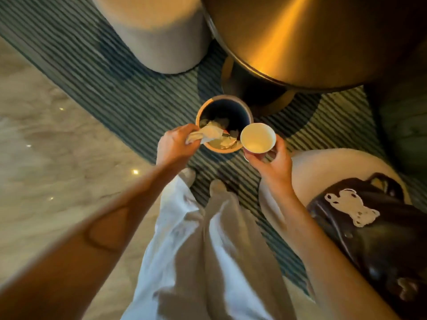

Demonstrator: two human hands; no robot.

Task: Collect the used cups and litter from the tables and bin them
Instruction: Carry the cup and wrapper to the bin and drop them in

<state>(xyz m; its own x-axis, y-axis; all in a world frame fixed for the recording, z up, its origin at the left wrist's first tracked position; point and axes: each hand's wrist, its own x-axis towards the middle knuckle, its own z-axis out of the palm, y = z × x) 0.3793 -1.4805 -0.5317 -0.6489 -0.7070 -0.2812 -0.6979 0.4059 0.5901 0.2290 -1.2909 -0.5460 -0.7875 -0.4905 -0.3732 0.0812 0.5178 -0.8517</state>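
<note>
At far left lies pale marble floor (41, 139), meeting a striped green rug (129, 93) that runs across the middle. The left hand (176, 145) is closed around a crumpled white napkin (206, 134), holding it over the near rim of a small round bin (245, 109) that stands on the rug with pale litter (221, 122) already inside. Just right of the bin, the right hand (269, 163) grips an upright, empty paper cup (258, 138) from below, fingers wrapped round its base. Above stands a round brass-toned counter (300, 35), beside a pale stool (159, 35). At far right a dark bag (379, 239) rests on a cream seat (323, 167).
</note>
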